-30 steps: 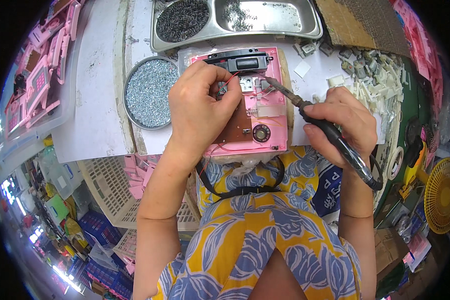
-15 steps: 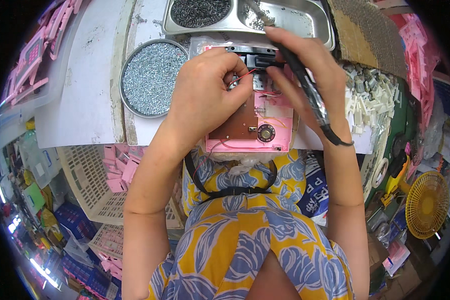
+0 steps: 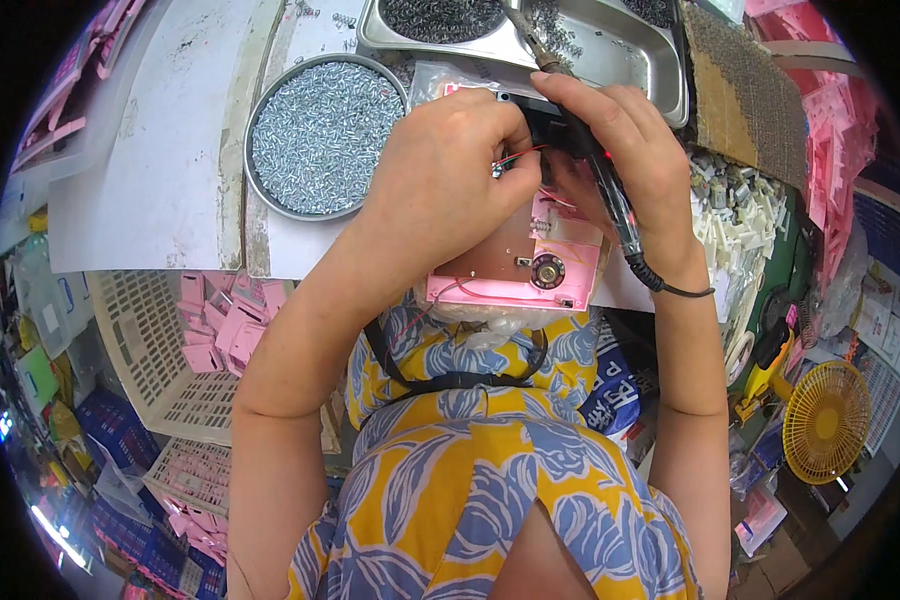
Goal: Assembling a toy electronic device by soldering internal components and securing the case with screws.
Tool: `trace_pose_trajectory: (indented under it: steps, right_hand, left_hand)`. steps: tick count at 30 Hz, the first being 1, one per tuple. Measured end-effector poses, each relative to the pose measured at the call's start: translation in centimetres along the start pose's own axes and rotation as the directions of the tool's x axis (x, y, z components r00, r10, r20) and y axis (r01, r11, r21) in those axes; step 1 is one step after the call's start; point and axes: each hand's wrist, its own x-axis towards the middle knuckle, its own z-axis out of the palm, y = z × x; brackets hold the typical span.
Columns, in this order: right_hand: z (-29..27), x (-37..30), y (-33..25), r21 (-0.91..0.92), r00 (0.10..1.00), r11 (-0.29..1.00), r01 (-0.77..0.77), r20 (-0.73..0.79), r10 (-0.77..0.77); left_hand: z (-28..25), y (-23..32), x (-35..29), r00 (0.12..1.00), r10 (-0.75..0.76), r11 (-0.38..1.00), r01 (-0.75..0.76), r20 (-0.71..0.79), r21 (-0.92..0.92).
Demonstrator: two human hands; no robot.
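Observation:
A pink plastic casing lies in front of me, fitted with a brown board and a round black part. My left hand bends over its left side, thumb and forefinger pinched on a thin red wire. In my right hand is a soldering iron; its metal shaft points up and away, over the steel tray. The lower fingers of that hand reach down to a black part in the casing's far portion, near the wire. Both hands hide much of the inside.
A round tin of small silver screws stands left of the casing. Beyond is a steel tray with dark springs. Cardboard and white plastic parts lie right. A crate with pink pieces and a yellow fan flank me.
The whole view has shifted, so the casing and tin sit further right. My right lower fingers have moved further in toward the wire. Both hands keep their holds.

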Motion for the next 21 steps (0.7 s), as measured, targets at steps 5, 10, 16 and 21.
trace_pose_trajectory:
  steps: [5,10,16,21]
  right_hand:
    - [-0.4,0.4,0.0,0.009,0.998,1.0,0.01,0.07,-0.01]
    - [-0.6,0.3,0.5,0.037,0.997,0.999,0.028,0.068,-0.031]
    - [-2.0,-1.6,0.1,0.157,0.983,0.978,-0.134,-0.106,0.151]
    - [-4.4,-5.4,-2.7,0.406,0.866,0.868,-0.286,-0.279,0.415]
  left_hand:
    - [0.0,-0.1,-0.1,1.0,0.003,1.0,-0.002,-0.007,0.02]
    - [0.1,0.1,0.0,1.0,0.006,1.0,-0.006,-0.008,0.028]
    - [0.3,0.1,-0.1,0.999,0.007,1.0,-0.007,-0.041,-0.003]
    - [0.4,0.2,-0.3,0.998,0.023,0.999,-0.022,-0.05,0.027]
